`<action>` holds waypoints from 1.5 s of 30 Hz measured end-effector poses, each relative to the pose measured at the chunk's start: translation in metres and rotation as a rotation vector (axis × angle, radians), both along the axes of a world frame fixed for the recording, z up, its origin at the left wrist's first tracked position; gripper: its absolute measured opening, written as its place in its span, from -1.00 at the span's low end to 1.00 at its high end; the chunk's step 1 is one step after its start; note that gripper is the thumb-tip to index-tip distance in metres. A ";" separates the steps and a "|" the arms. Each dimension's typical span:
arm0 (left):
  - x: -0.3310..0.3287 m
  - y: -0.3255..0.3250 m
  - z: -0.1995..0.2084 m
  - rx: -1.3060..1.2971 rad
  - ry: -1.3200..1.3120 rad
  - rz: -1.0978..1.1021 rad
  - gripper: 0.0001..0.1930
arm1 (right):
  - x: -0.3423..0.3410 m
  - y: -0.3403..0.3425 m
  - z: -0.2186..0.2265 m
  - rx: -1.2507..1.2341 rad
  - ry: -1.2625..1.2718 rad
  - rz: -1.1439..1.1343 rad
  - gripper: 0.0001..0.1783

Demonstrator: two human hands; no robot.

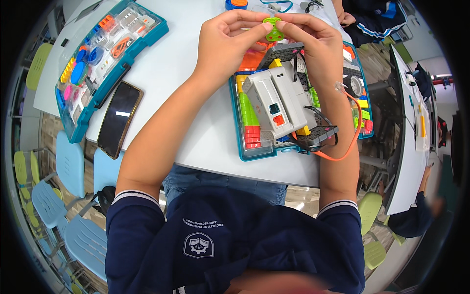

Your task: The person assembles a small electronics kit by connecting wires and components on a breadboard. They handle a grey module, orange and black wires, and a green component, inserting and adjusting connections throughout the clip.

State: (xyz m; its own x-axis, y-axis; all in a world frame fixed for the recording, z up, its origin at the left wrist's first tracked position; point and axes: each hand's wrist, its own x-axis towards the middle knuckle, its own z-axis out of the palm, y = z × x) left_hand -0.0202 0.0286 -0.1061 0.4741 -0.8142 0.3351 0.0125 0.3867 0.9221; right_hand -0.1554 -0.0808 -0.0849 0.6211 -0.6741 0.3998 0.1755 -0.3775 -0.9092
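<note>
Between both hands, above the far part of the table, is a small lime-green plastic building piece with holes (274,30). My left hand (227,41) pinches its left side between thumb and fingers. On its right side, my right hand (316,46) grips it the same way. Just below the hands, a light grey controller block (281,100) with black plates and cables sits on a teal tray (248,156) of colourful bricks. An orange cable (356,130) loops from near my right wrist down to the block's lower side.
A teal-edged case (115,73) of sorted parts lies at the left. Beside it, a phone (120,120) rests by the white table's (196,142) near edge. A blue-and-orange round part (237,4) stands at the far side. Another person's hand (346,19) shows at far right.
</note>
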 end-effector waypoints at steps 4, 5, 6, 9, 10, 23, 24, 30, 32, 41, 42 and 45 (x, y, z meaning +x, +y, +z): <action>0.002 0.000 0.000 0.001 -0.026 0.010 -0.75 | 0.000 -0.002 -0.001 -0.025 -0.002 0.012 -0.80; 0.002 0.000 0.000 -0.002 -0.028 0.014 -0.75 | 0.000 -0.002 -0.001 -0.025 -0.005 0.013 -0.81; 0.003 0.000 0.000 -0.003 -0.020 0.013 -0.75 | 0.000 -0.002 -0.002 -0.033 -0.009 0.014 -0.81; 0.002 0.000 0.001 -0.009 0.001 0.019 -0.76 | 0.001 -0.002 -0.002 -0.013 -0.024 0.022 -0.81; 0.002 0.000 0.001 -0.005 0.007 0.023 -0.76 | 0.002 -0.002 -0.002 -0.011 -0.021 0.019 -0.80; 0.004 0.002 0.003 0.040 0.088 -0.049 -0.72 | 0.000 0.001 0.003 0.028 -0.018 0.066 -0.80; 0.004 0.002 0.002 0.039 0.100 -0.053 -0.72 | 0.000 0.001 0.003 0.025 -0.014 0.061 -0.80; 0.003 0.003 0.001 0.039 0.124 -0.064 -0.71 | -0.001 0.000 0.003 0.008 -0.041 0.104 -0.82; 0.003 0.003 0.002 0.045 0.128 -0.070 -0.71 | -0.001 0.000 0.003 0.002 -0.016 0.099 -0.82; 0.009 0.000 0.004 0.047 0.100 -0.072 -0.68 | 0.000 -0.004 0.003 0.065 -0.054 0.153 -0.78; 0.009 0.000 0.004 0.038 0.104 -0.090 -0.68 | 0.001 -0.004 0.003 0.081 -0.059 0.145 -0.77; 0.008 0.001 0.005 0.006 0.076 -0.116 -0.71 | 0.001 -0.002 0.001 0.070 -0.041 0.167 -0.77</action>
